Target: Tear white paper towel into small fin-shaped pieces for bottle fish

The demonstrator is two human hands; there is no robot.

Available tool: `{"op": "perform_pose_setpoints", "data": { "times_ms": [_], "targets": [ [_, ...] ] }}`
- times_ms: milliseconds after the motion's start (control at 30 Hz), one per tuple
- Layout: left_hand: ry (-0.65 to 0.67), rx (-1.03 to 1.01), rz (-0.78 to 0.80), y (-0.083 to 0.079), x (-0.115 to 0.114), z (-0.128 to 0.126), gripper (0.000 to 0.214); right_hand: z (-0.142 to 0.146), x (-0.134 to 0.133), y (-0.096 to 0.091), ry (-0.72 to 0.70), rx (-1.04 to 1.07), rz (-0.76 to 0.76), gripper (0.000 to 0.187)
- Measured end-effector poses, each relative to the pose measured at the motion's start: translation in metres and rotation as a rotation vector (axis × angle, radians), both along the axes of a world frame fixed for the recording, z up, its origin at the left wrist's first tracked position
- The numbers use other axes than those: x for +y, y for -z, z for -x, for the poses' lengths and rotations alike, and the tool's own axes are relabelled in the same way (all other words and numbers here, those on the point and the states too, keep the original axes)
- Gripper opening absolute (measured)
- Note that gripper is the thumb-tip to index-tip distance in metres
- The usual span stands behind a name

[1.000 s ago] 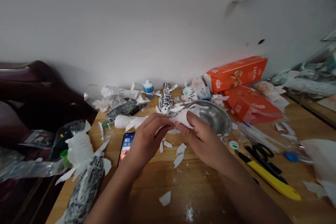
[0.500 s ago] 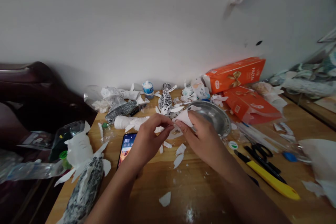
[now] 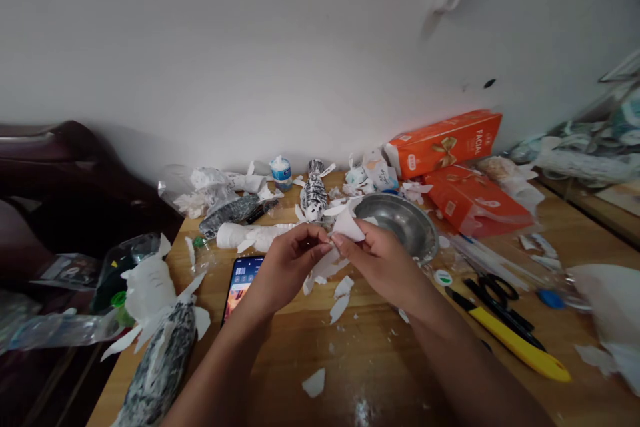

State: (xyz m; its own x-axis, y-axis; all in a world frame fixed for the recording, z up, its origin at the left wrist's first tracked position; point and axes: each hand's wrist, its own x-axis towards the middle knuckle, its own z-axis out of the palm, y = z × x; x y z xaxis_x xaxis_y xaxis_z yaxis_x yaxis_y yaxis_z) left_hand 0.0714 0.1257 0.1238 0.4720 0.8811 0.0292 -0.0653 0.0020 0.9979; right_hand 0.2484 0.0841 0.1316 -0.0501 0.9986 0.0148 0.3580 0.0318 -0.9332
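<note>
Both my hands meet over the middle of the table, fingertips pinched together on a piece of white paper [image 3: 349, 223]. My left hand [image 3: 293, 260] grips the paper's left edge between thumb and fingers. From the other side my right hand [image 3: 377, 250] holds it, with the paper rising above its thumb. Just behind stands a small black-and-white papered figure [image 3: 315, 197] with white flaps. A metal bowl [image 3: 417, 227] lies behind my right hand. Torn paper scraps [image 3: 341, 297] are scattered below the hands.
A phone [image 3: 240, 287] with a lit screen lies left of my left hand. A larger black-and-white papered shape [image 3: 163, 360] rests at front left. On the right are a yellow utility knife [image 3: 515, 340], scissors [image 3: 500, 288] and orange tissue packs [image 3: 475, 197].
My fingers have shifted slightly on the paper, which now stands more upright and folded above my right thumb. The view has moved a little; the table items stay put.
</note>
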Motion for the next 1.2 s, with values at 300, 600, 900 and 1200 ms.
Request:
{"op": "perform_pose_setpoints", "data": {
  "times_ms": [300, 600, 900, 1200],
  "targets": [
    [-0.082, -0.139, 0.120, 0.003, 0.001, -0.003, 0.023, 0.004, 0.004, -0.001, 0.014, 0.124, -0.024, 0.038],
    [-0.341, -0.428, 0.188, 0.013, -0.002, -0.015, 0.022, 0.010, 0.005, 0.000, -0.017, 0.206, 0.009, 0.043],
    [-0.299, -0.445, 0.260, 0.015, -0.007, -0.022, 0.031, 0.006, 0.008, 0.008, 0.145, 0.164, -0.153, 0.029],
    [-0.245, -0.401, 0.235, 0.017, -0.008, -0.022, 0.025, 0.010, 0.007, 0.005, 0.062, 0.257, -0.146, 0.026]
  ]
}}
